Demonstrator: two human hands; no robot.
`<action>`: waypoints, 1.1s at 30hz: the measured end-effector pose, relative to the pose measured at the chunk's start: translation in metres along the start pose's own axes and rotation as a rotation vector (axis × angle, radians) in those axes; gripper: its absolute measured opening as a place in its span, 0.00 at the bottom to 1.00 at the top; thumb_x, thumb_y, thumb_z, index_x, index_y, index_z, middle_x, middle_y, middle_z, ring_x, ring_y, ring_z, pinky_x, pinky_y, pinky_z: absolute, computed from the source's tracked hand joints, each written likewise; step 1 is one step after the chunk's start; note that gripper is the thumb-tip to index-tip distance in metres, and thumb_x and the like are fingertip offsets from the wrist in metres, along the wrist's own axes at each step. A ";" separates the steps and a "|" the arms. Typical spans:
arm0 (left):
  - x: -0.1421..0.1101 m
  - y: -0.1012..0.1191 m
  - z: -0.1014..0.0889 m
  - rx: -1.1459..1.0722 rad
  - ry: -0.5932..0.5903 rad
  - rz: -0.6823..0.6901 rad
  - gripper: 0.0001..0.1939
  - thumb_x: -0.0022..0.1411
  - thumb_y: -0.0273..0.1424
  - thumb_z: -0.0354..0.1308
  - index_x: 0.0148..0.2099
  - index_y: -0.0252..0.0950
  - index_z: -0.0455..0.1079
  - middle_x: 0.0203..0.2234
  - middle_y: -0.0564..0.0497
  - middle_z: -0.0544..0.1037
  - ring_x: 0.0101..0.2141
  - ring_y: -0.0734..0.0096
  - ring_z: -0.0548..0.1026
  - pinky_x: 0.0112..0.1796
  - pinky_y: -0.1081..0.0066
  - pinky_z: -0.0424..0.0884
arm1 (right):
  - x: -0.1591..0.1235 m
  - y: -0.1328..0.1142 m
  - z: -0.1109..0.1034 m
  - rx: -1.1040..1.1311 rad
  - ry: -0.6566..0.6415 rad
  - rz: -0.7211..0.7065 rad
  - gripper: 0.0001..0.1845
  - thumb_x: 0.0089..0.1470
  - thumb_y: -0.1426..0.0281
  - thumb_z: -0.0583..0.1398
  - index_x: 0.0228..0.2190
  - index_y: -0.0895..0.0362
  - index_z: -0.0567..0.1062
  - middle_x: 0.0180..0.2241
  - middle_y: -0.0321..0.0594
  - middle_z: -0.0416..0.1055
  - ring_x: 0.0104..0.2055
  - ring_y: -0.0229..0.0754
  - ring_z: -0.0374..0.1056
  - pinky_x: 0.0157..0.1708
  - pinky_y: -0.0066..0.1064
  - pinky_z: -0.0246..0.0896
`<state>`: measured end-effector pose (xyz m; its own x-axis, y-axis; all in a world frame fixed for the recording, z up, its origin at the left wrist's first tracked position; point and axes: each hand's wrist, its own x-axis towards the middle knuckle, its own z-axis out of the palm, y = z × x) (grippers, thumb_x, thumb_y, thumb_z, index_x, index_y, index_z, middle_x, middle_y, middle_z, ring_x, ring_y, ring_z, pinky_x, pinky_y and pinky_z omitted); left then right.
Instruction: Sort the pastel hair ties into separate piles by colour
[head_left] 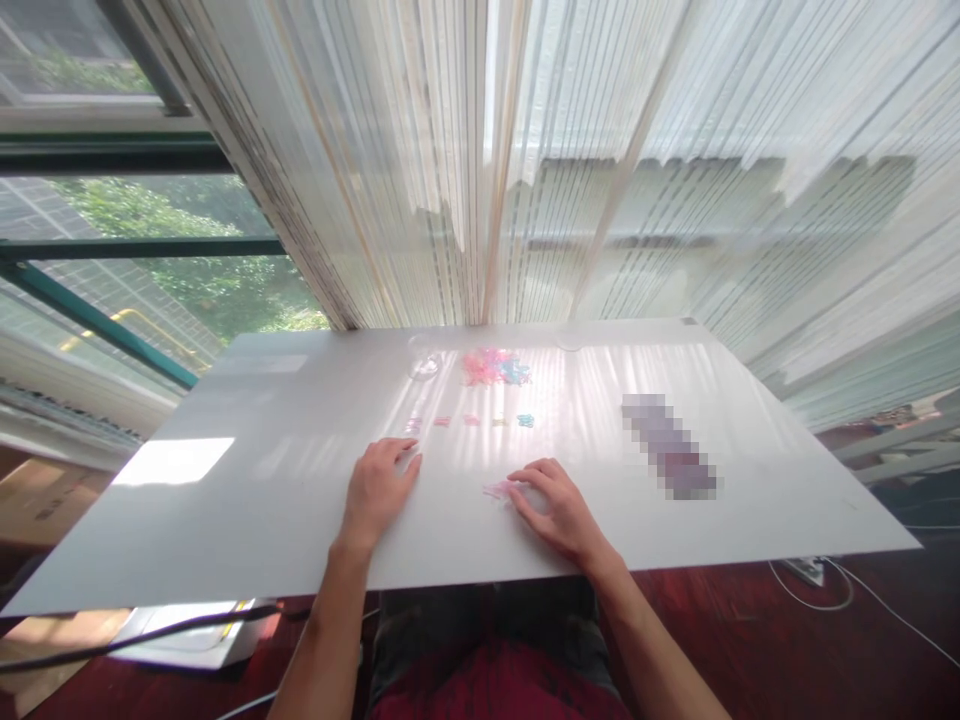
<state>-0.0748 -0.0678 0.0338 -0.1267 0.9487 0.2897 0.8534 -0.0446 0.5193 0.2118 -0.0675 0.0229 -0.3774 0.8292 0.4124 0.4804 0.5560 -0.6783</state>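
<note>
My left hand (379, 485) rests on the white table (262, 520), fingers apart and nothing in it. Just beyond its fingertips begins a row of small coloured groups: purple-pink pieces (413, 424), red pieces (442, 421), pink pieces (471, 420), yellowish pieces (500, 421) and blue pieces (526, 420). They are thin and look like paper clips, too small to be certain. Closer to me, my right hand (551, 505) has thumb and fingers curled around a few pale pink clips (496, 490); how many is unclear. Behind the row lies a mixed heap of pink, orange and blue clips (491, 367).
A clear round container (425, 368) stands left of the heap. A pixelated, purplish oblong object (670, 447) lies to the right. Striped curtains (465, 200) hang at the table's far edge. Cables (814, 605) and a cardboard box (52, 500) are beside the table.
</note>
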 end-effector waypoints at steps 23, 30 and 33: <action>0.026 -0.022 0.011 0.033 0.148 -0.076 0.11 0.62 0.38 0.60 0.45 0.42 0.79 0.40 0.51 0.77 0.28 0.72 0.72 0.32 0.72 0.69 | 0.000 0.001 -0.001 0.063 -0.001 0.019 0.06 0.64 0.73 0.60 0.41 0.53 0.77 0.36 0.42 0.72 0.41 0.46 0.70 0.41 0.41 0.70; 0.030 -0.024 0.012 -0.003 0.168 -0.076 0.11 0.63 0.39 0.60 0.41 0.42 0.81 0.40 0.51 0.77 0.26 0.75 0.71 0.32 0.72 0.69 | 0.000 0.002 0.000 0.071 0.013 0.032 0.06 0.64 0.72 0.60 0.41 0.53 0.77 0.36 0.42 0.72 0.41 0.47 0.70 0.41 0.40 0.70; 0.031 -0.025 0.013 -0.014 0.177 -0.081 0.11 0.63 0.40 0.60 0.40 0.42 0.82 0.39 0.51 0.77 0.25 0.76 0.71 0.32 0.72 0.69 | 0.000 0.002 0.001 0.079 0.006 0.042 0.06 0.64 0.72 0.60 0.41 0.53 0.77 0.37 0.42 0.73 0.41 0.47 0.70 0.41 0.41 0.70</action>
<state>-0.0935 -0.0333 0.0199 -0.2830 0.8795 0.3825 0.8299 0.0246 0.5574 0.2124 -0.0663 0.0211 -0.3528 0.8524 0.3860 0.4315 0.5142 -0.7412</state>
